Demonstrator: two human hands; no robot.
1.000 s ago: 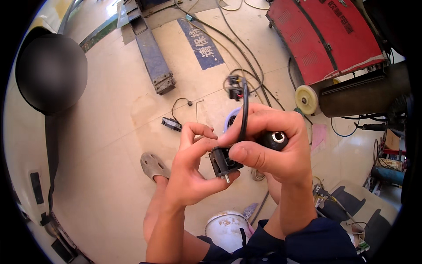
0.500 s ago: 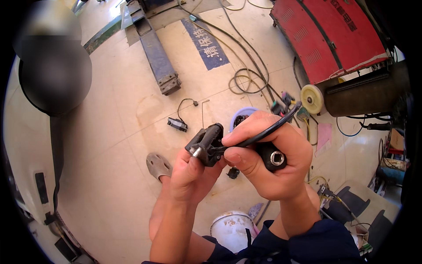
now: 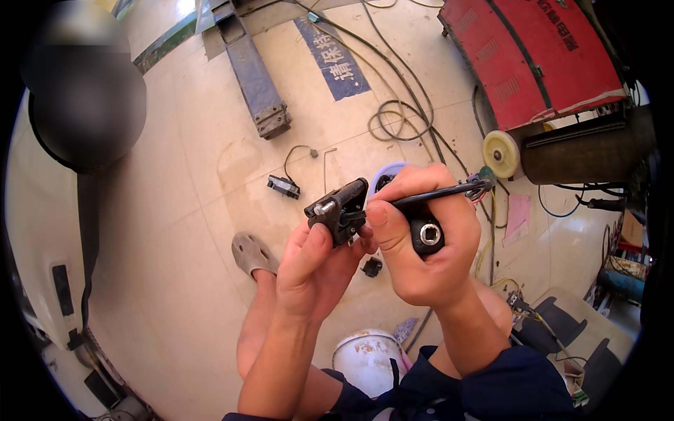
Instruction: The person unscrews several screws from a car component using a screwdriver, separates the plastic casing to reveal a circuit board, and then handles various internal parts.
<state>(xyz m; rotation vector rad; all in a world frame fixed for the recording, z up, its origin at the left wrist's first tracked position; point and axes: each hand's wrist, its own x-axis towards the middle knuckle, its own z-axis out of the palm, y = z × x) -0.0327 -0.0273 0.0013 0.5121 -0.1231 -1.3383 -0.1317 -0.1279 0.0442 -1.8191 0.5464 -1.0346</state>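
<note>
My left hand [image 3: 314, 270] is closed around a small black mechanical part [image 3: 344, 205] with a silver pin at one end and a long rounded barrel on top. My right hand [image 3: 432, 252] pinches a black cable [image 3: 435, 195] between thumb and forefinger, close to the part. Thin coloured wires show at the cable's far end. The same hand's curled fingers also keep a black handle [image 3: 429, 240] with a square metal socket in its end against the palm. Whether the cable joins the part is hidden by my fingertips.
On the floor lie a black connector piece with a short lead [image 3: 283, 185], a thin bent rod [image 3: 325, 168] and a small black block [image 3: 372, 266]. A purple-rimmed bowl [image 3: 388, 170] is partly behind my right hand. A white bucket [image 3: 368, 359] stands near me; a red cabinet [image 3: 533, 63] stands far right.
Both hands have shifted slightly, the right one leftward and up. The black part has turned so its barrel slants across, and the cable has swung lower and straighter.
</note>
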